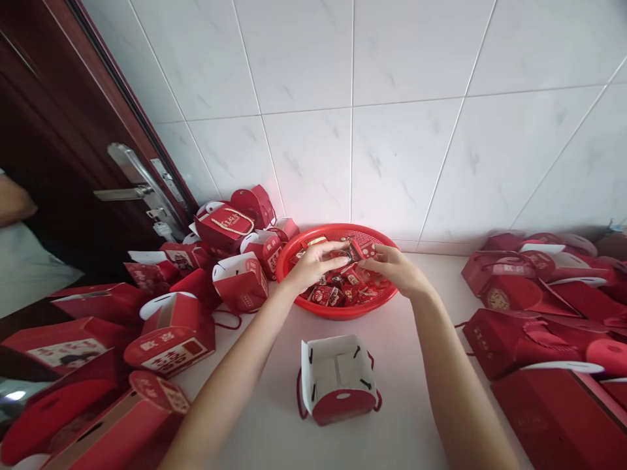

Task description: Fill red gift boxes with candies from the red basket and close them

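Observation:
A red plastic basket with a perforated wall stands against the tiled wall, holding many small red-wrapped candies. Over its left side, my left hand is closed, thumb and fingers pinching a dark and red wrapped candy. From the right, my right hand reaches over the basket, its thumb and fingers closed around a red wrapper that is partly hidden. The fingertips of both hands are close together. Nearer to me, between my forearms, an open red gift box with a white inside and cord handles sits on the table.
Red gift boxes crowd the left side, some with flaps raised. More red boxes are stacked on the right. White wall tiles rise behind the white table. At the left is a dark door with a metal handle; another person's arm shows beyond.

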The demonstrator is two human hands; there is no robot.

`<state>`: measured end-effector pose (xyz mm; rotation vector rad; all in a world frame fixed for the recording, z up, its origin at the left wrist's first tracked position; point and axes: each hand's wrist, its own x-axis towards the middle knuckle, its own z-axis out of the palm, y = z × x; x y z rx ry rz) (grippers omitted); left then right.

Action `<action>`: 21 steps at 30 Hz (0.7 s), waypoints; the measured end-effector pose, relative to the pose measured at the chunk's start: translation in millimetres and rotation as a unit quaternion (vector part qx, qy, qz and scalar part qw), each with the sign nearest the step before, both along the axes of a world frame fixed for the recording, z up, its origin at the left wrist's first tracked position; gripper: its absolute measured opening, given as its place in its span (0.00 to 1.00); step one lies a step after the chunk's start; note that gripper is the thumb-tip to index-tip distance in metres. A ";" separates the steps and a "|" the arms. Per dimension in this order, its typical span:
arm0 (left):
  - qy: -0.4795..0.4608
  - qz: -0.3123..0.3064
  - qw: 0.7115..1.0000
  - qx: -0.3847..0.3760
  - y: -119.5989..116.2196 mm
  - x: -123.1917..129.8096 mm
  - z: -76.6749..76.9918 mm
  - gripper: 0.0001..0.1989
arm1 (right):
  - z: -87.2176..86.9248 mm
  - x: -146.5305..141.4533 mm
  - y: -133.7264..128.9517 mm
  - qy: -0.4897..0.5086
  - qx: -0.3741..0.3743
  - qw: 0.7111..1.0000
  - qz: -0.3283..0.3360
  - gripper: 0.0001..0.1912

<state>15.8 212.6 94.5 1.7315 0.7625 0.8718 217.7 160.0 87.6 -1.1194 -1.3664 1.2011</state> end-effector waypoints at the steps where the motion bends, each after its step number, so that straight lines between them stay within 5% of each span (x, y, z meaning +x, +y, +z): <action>1: -0.005 0.003 1.000 0.002 0.4 0.9 0.6 0.23 | 1.1 -0.5 -0.5 0.024 -0.006 1.000 0.002 0.16; 8: -0.018 -0.003 1.000 0.019 -0.3 11.2 7.9 0.24 | 6.5 -12.9 -1.7 0.168 0.009 0.986 -0.018 0.19; 12: 0.095 -0.037 0.993 0.052 5.4 -1.8 12.3 0.21 | 6.5 -11.7 2.2 0.231 -0.003 0.970 -0.078 0.18; 14: 0.237 -0.064 0.966 0.082 11.7 -10.2 11.5 0.16 | 7.1 -8.3 4.2 0.264 -0.011 0.959 -0.102 0.17; 17: 0.436 -0.066 0.889 0.124 21.3 -15.6 3.7 0.18 | 8.6 -5.2 5.1 0.294 -0.017 0.948 -0.118 0.15; 21: 0.474 -0.064 0.869 0.124 30.1 -10.8 -11.6 0.32 | 11.0 -7.0 2.6 0.322 -0.004 0.942 -0.090 0.13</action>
